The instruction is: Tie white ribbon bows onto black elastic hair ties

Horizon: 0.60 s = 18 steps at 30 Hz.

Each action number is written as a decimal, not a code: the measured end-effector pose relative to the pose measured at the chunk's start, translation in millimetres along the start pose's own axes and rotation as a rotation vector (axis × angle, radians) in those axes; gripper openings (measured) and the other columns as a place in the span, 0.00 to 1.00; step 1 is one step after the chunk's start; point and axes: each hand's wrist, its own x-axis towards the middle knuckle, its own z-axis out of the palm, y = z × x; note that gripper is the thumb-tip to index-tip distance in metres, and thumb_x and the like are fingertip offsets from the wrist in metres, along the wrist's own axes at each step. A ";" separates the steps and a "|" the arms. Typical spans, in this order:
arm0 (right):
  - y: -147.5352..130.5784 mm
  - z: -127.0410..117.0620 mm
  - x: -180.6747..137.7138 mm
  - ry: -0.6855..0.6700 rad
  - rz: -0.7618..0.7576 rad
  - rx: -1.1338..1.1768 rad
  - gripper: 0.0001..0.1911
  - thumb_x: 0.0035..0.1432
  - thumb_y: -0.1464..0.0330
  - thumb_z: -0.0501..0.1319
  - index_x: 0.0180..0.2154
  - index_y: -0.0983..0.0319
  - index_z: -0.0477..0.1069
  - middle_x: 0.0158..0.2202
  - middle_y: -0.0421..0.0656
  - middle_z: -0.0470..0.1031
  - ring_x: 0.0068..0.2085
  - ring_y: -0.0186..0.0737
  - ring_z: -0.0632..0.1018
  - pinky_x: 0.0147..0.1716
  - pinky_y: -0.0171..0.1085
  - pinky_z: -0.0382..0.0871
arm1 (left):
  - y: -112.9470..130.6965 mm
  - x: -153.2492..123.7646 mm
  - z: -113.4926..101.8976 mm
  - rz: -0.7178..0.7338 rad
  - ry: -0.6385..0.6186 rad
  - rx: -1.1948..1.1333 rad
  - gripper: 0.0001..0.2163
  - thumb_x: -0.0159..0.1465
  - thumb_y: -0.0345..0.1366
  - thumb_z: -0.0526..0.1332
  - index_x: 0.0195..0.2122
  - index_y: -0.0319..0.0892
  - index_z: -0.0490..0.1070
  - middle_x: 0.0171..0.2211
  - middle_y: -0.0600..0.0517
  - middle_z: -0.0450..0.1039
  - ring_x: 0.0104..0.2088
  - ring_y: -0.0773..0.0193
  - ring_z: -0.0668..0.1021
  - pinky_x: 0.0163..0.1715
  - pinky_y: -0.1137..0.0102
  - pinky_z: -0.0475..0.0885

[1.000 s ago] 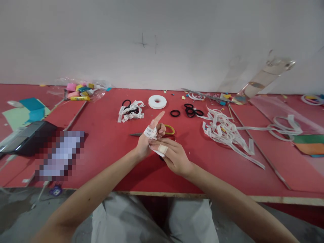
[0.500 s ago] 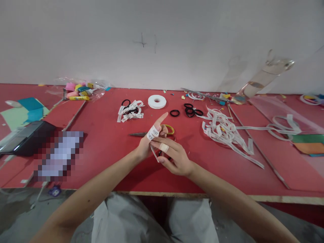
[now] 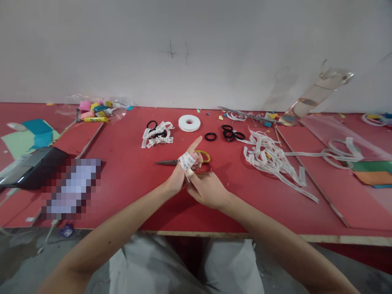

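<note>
A white ribbon [image 3: 186, 161] printed with black letters is wrapped around my left hand [image 3: 177, 177], across the thumb side. One finger of that hand points up and away, while the others curl in. My right hand [image 3: 210, 190] presses against its underside, fingers closed around the ribbon's lower end; a tan band circles one of these fingers. Beneath and behind both hands lie scissors [image 3: 167, 162] with yellow handles. Just beyond are a single black hair tie [image 3: 210, 136] and a roll of white ribbon [image 3: 189, 123].
Black hair ties with ribbon bows [image 3: 157, 134] lie back left, and more plain hair ties [image 3: 229, 134] right of centre. A tangled heap of printed ribbon [image 3: 269, 157] spreads to the right. A clear bottle [image 3: 318, 94] leans on the wall. A phone [image 3: 73, 185] lies left.
My right hand has turned and moved left, closing on the ribbon's end under my left hand. The loose tail that hung down is now mostly hidden.
</note>
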 end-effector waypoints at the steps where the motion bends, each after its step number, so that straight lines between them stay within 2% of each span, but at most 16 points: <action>1: 1.8 0.8 -0.5 0.029 -0.040 0.040 0.19 0.62 0.70 0.52 0.54 0.68 0.65 0.27 0.46 0.78 0.24 0.39 0.74 0.24 0.35 0.63 | 1.1 -0.3 0.3 -0.002 -0.013 0.004 0.26 0.60 0.45 0.62 0.58 0.42 0.67 0.24 0.57 0.55 0.24 0.68 0.56 0.24 0.73 0.53; 5: 9.1 2.7 -3.7 0.182 -0.127 0.316 0.19 0.66 0.70 0.50 0.56 0.67 0.63 0.21 0.39 0.73 0.20 0.34 0.70 0.23 0.33 0.61 | 6.6 -3.1 -0.1 -0.011 -0.085 -0.013 0.25 0.62 0.46 0.60 0.59 0.42 0.67 0.26 0.56 0.54 0.25 0.68 0.56 0.25 0.73 0.54; 8: 10.0 2.5 -4.1 0.152 -0.115 0.503 0.18 0.67 0.71 0.50 0.57 0.65 0.62 0.19 0.34 0.70 0.19 0.31 0.69 0.23 0.30 0.62 | 4.4 -4.7 -2.0 -0.022 -0.137 -0.008 0.26 0.62 0.48 0.59 0.60 0.44 0.66 0.26 0.56 0.53 0.25 0.68 0.56 0.25 0.73 0.54; 10: 7.6 1.9 -2.8 0.087 -0.081 0.469 0.18 0.66 0.71 0.50 0.56 0.66 0.63 0.21 0.37 0.73 0.21 0.32 0.71 0.24 0.30 0.64 | -0.4 -4.7 -3.2 -0.056 -0.152 -0.003 0.27 0.62 0.48 0.60 0.61 0.44 0.65 0.26 0.56 0.53 0.25 0.69 0.56 0.24 0.73 0.54; 14: 2.3 1.4 -0.4 -0.026 -0.017 0.184 0.26 0.61 0.72 0.53 0.60 0.70 0.57 0.28 0.46 0.79 0.26 0.41 0.76 0.27 0.36 0.65 | -6.1 -1.2 -5.2 -0.094 -0.126 0.019 0.29 0.61 0.47 0.62 0.62 0.42 0.64 0.23 0.57 0.53 0.24 0.69 0.55 0.24 0.72 0.55; 18: 6.8 3.5 -3.5 -0.009 -0.131 0.159 0.29 0.63 0.71 0.50 0.64 0.71 0.50 0.27 0.44 0.79 0.25 0.40 0.74 0.27 0.36 0.64 | 2.9 2.2 -6.8 -0.081 -0.129 -0.067 0.30 0.61 0.46 0.62 0.63 0.40 0.63 0.24 0.56 0.54 0.24 0.69 0.56 0.24 0.73 0.55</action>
